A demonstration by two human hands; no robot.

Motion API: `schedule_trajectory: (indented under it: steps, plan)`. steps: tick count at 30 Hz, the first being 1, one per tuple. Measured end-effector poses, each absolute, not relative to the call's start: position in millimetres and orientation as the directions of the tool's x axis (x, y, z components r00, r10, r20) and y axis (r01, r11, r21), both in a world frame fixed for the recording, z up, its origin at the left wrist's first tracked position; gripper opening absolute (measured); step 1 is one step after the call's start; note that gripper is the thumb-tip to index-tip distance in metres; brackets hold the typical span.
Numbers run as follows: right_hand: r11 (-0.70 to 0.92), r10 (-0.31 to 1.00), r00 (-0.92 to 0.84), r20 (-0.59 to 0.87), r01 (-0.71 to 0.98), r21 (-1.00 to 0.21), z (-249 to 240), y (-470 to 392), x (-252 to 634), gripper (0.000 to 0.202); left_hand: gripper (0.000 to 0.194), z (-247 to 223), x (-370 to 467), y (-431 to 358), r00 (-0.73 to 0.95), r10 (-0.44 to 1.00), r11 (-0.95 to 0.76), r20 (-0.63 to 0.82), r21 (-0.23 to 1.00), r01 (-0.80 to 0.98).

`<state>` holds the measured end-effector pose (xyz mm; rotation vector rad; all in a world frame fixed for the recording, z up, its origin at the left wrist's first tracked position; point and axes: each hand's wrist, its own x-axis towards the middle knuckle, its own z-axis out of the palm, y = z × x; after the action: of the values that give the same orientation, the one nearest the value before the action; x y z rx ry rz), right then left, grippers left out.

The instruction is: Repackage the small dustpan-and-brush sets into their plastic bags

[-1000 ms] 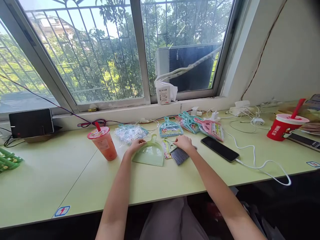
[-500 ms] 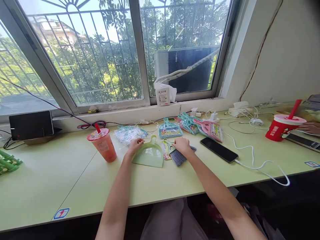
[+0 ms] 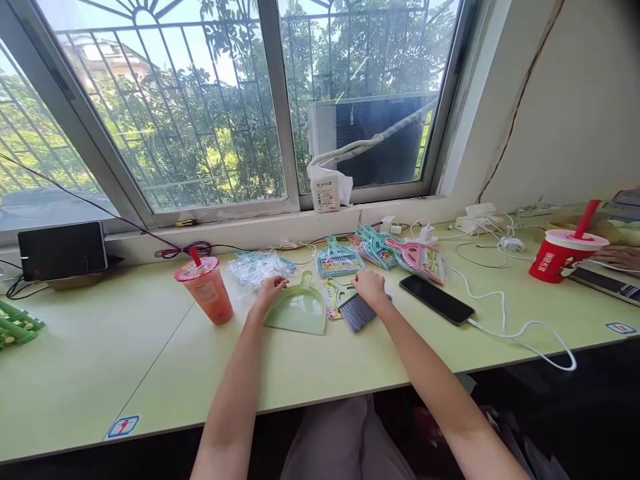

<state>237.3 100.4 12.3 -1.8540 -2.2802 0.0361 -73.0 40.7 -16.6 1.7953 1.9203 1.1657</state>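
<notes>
A pale green dustpan (image 3: 297, 310) lies on the table, its handle pointing toward the window. My left hand (image 3: 270, 291) is at its left edge with curled fingers; whether they grip the edge is hidden. To the right rests a small hand brush (image 3: 356, 312) with grey bristles and a light green handle. Over the brush's right part is my right hand (image 3: 370, 288), its fingers folded in, and what they may hold cannot be made out. A printed card (image 3: 332, 303) lies partly beneath the brush. Clear plastic wrapping (image 3: 263, 269) sits just behind my left hand.
Behind are a packed teal dustpan set (image 3: 340, 260) and more sets, including a pink one (image 3: 417, 259). An orange drink cup (image 3: 210, 293) stands left. Right are a charging phone (image 3: 436, 300), a white cable (image 3: 505, 313), a red cup (image 3: 560, 260) and another person's hand (image 3: 620, 255).
My right hand has moved slightly right and away from me, uncovering more of the brush handle. The brush and dustpan stay in place, and my left hand has hardly moved.
</notes>
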Motion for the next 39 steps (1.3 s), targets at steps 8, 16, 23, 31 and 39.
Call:
schedule_trajectory:
  steps: [8, 16, 23, 31, 39]
  plan:
    - [0.337, 0.941, -0.328, 0.078, 0.925, -0.177, 11, 98, 232, 0.036, 0.038, -21, -73, 41, -0.149, 0.956, -0.079, 0.254, 0.708, 0.701]
    - [0.336, 0.942, -0.328, 0.074, 0.925, -0.178, 7, 97, 226, 0.029, 0.031, -17, -66, 38, -0.158, 0.958, -0.068, 0.239, 0.726, 0.684]
    - [0.337, 0.941, -0.325, 0.095, 0.928, -0.162, 13, 89, 222, 0.031, 0.039, -8, -66, 36, -0.260, 0.925, -0.045, 0.278, 0.758, 0.650]
    - [0.295, 0.941, -0.223, 0.255, 0.910, -0.290, 28, 81, 222, 0.032, 0.042, -6, -75, 38, -0.343, 0.875, -0.179, 0.341, 0.887, 0.426]
    - [0.389, 0.894, -0.228, 0.386, 0.822, -0.415, 29, 63, 210, 0.027, 0.045, 8, -38, 40, -0.274, 0.905, -0.236, 0.325, 0.920, 0.313]
